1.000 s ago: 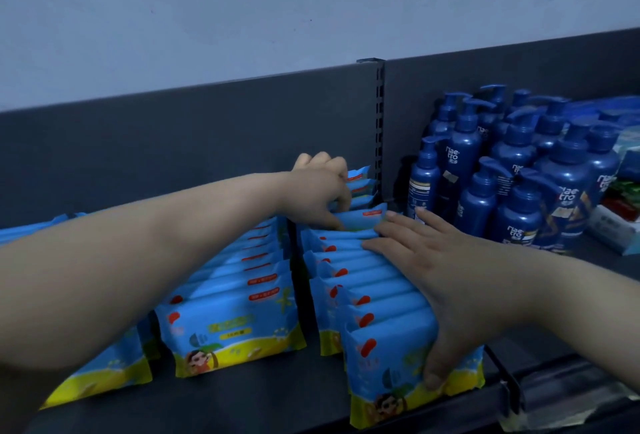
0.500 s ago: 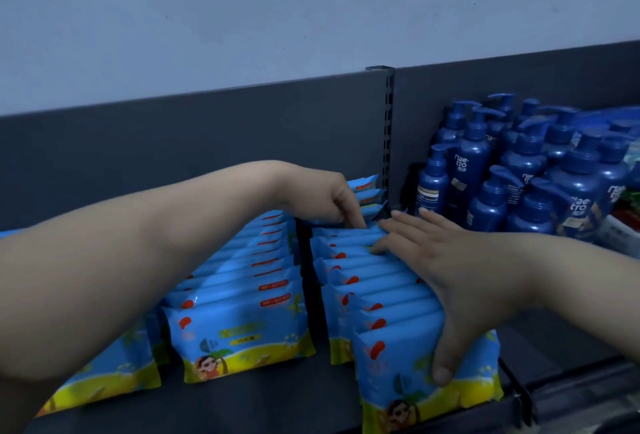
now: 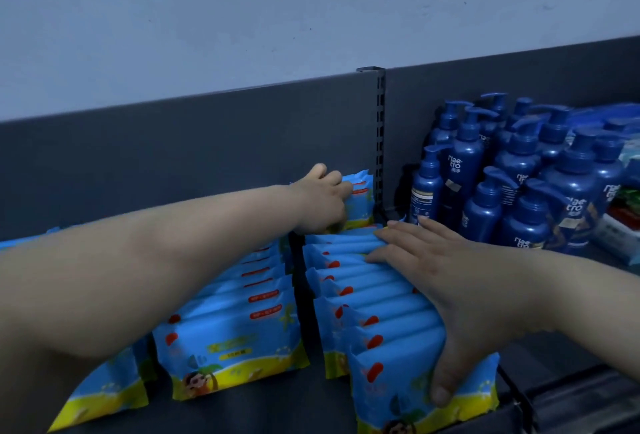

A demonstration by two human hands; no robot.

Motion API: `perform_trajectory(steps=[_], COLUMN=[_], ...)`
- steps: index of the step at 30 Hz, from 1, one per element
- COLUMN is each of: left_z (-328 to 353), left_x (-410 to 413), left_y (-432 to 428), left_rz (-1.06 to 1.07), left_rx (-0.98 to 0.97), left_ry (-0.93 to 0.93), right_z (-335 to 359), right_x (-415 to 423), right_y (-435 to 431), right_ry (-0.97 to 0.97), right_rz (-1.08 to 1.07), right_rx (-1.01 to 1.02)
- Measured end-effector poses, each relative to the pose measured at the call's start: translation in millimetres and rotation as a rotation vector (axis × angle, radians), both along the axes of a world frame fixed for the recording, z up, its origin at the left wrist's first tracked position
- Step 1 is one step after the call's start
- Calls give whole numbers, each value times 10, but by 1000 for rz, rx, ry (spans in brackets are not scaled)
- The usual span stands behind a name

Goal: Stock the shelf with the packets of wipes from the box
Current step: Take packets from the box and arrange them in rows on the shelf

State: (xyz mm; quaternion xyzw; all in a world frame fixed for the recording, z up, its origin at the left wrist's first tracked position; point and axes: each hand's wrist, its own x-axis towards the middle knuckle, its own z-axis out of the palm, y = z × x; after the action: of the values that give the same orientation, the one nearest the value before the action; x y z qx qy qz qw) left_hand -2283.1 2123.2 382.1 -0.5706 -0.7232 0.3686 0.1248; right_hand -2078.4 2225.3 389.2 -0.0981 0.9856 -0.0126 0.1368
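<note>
Blue and yellow packets of wipes stand in rows on the dark shelf [image 3: 304, 413]. The right row [image 3: 377, 298] runs from the front edge back to the rear panel. My right hand [image 3: 446, 295] lies flat along its right side, thumb on the front packet [image 3: 408, 395], fingers spread over the tops. My left hand [image 3: 323, 203] reaches to the back and grips the rearmost packet [image 3: 360, 203], which stands upright against the rear panel. A middle row [image 3: 235, 333] and a left row [image 3: 100, 388] sit beside it, partly hidden by my left forearm. The box is out of view.
Dark blue pump bottles [image 3: 519, 184] crowd the shelf section to the right, past the slotted upright [image 3: 380, 142]. More packaged goods [image 3: 623, 225] sit at the far right. A pale wall rises behind the grey rear panel [image 3: 173, 156].
My left hand has moved up and back from the row's top to the rearmost packet, which now stands upright. My right hand stays pressed on the right row.
</note>
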Motion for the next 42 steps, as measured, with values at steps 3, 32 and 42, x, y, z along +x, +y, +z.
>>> perform_trajectory(steps=[3, 32, 42], left_z=[19, 230, 312], left_x=[42, -43, -67], left_y=[110, -14, -18], left_rz=[23, 274, 277], left_rx=[-73, 396, 496], left_ry=[55, -671, -730], right_z=[-10, 24, 84], right_x=[-1, -4, -370], right_y=[9, 21, 132], right_ry=[1, -10, -34], right_rz=[0, 15, -20], right_rx=[-3, 4, 55])
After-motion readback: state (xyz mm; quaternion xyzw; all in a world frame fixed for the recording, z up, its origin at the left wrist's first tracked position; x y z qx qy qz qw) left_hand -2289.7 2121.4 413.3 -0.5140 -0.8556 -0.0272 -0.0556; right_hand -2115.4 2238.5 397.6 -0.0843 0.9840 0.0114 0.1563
